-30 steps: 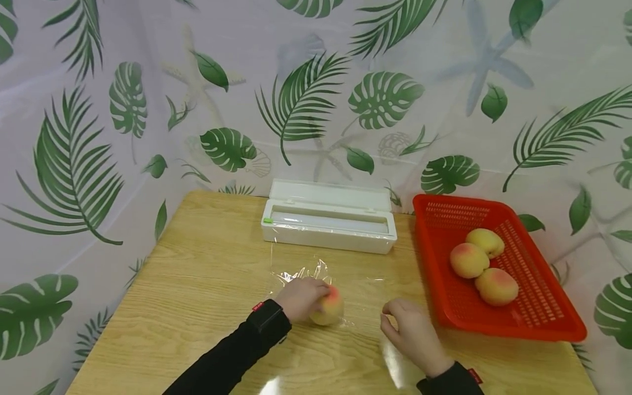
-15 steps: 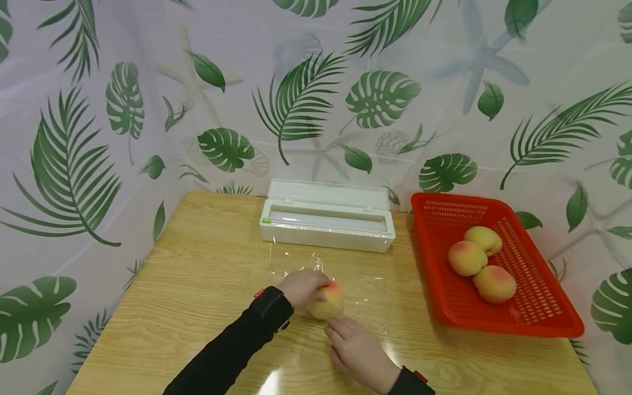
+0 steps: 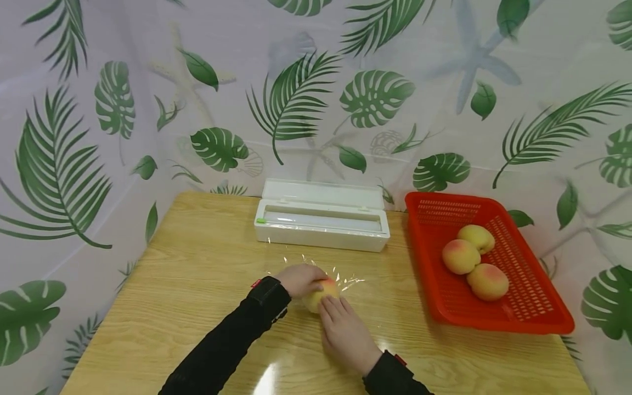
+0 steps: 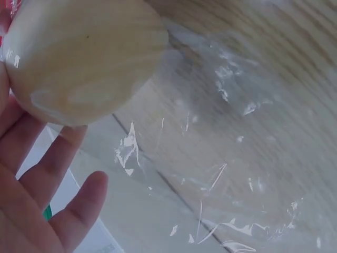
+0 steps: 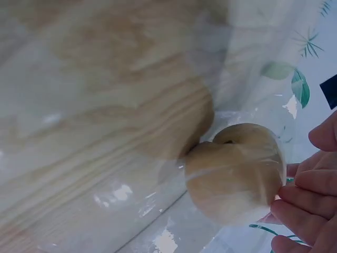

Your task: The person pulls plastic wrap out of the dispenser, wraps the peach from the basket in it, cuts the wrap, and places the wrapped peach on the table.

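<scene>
A yellow-red peach (image 3: 321,296) sits on clear cling film (image 3: 345,280) over the wooden table. My left hand (image 3: 299,280) grips it from the left and top; in the left wrist view the left fingers (image 4: 58,163) reach around its underside, with the little finger apart from it. My right hand (image 3: 348,334) lies against the near right side of the peach, fingers fairly straight and pressing film onto it. The right wrist view shows the peach (image 5: 237,174) through a layer of film, with the right fingertips (image 5: 287,208) at its side and the thumb apart.
Behind the hands stands a white cling film dispenser (image 3: 321,236), its lid raised, with film running out toward the peach. To the right a red plastic basket (image 3: 429,285) holds three peaches (image 3: 487,282). A leaf-patterned curtain (image 3: 306,153) encloses the table's back and left.
My right hand has come in from the right, now bringing film up against the peach. My left hand keeps its grip on the peach. The film around it has become more wrinkled.
</scene>
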Tool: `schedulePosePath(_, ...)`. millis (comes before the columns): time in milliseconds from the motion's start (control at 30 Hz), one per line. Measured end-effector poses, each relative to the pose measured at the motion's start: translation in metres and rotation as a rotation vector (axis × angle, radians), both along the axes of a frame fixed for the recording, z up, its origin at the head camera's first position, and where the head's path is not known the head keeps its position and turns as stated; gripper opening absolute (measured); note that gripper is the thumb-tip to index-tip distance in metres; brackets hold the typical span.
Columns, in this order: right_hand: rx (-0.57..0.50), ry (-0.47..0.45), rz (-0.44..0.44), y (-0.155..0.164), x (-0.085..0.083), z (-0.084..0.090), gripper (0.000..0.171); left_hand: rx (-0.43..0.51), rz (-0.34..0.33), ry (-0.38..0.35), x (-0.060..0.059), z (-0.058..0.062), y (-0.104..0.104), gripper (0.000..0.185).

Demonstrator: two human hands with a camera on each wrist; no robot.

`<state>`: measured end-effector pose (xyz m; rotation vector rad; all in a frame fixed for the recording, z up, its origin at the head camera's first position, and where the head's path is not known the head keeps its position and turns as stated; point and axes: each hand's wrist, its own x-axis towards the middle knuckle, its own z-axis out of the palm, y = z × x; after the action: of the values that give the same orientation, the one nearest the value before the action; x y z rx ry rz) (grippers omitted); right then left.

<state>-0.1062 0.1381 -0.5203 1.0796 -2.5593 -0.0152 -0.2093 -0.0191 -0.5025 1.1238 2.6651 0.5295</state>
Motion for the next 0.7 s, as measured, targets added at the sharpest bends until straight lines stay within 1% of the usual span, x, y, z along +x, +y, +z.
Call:
schedulePosePath(100, 0.003, 0.019, 0.001, -0.003, -0.006, 0.001, 0.041, -0.018, 0.011, -0.032, -0.004, 0.002, -0.001, 0.03)
schedulePosePath(233, 0.016, 0.007, -0.008, -0.005, -0.014, 0.002, 0.041, -0.028, 0.043, -0.079, -0.01, 0.002, -0.002, 0.032)
schedulePosePath(333, 0.029, 0.014, -0.012, -0.006, -0.021, 0.004, 0.042, -0.017, 0.07, -0.123, -0.014, 0.001, -0.004, 0.033)
schedulePosePath(400, 0.037, 0.035, -0.013, -0.006, -0.025, 0.005, 0.041, -0.006, 0.082, -0.129, -0.017, 0.0, -0.004, 0.032)
schedulePosePath(467, 0.043, 0.049, -0.015, -0.007, -0.03, 0.006, 0.04, 0.001, 0.095, -0.111, -0.018, 0.0, -0.005, 0.03)
schedulePosePath(567, 0.031, 0.039, -0.01, -0.007, -0.035, 0.006, 0.039, 0.006, 0.127, -0.036, -0.019, -0.001, -0.006, 0.026)
schedulePosePath(600, 0.028, 0.031, -0.01, -0.008, -0.036, 0.006, 0.038, 0.008, 0.152, -0.02, -0.017, 0.0, -0.006, 0.026)
schedulePosePath(667, 0.021, 0.016, -0.011, -0.009, -0.039, 0.007, 0.038, 0.008, 0.197, 0.049, -0.013, 0.006, -0.007, 0.024)
schedulePosePath(700, 0.015, 0.008, -0.013, -0.01, -0.04, 0.008, 0.038, 0.009, 0.217, 0.101, -0.01, 0.008, -0.008, 0.023)
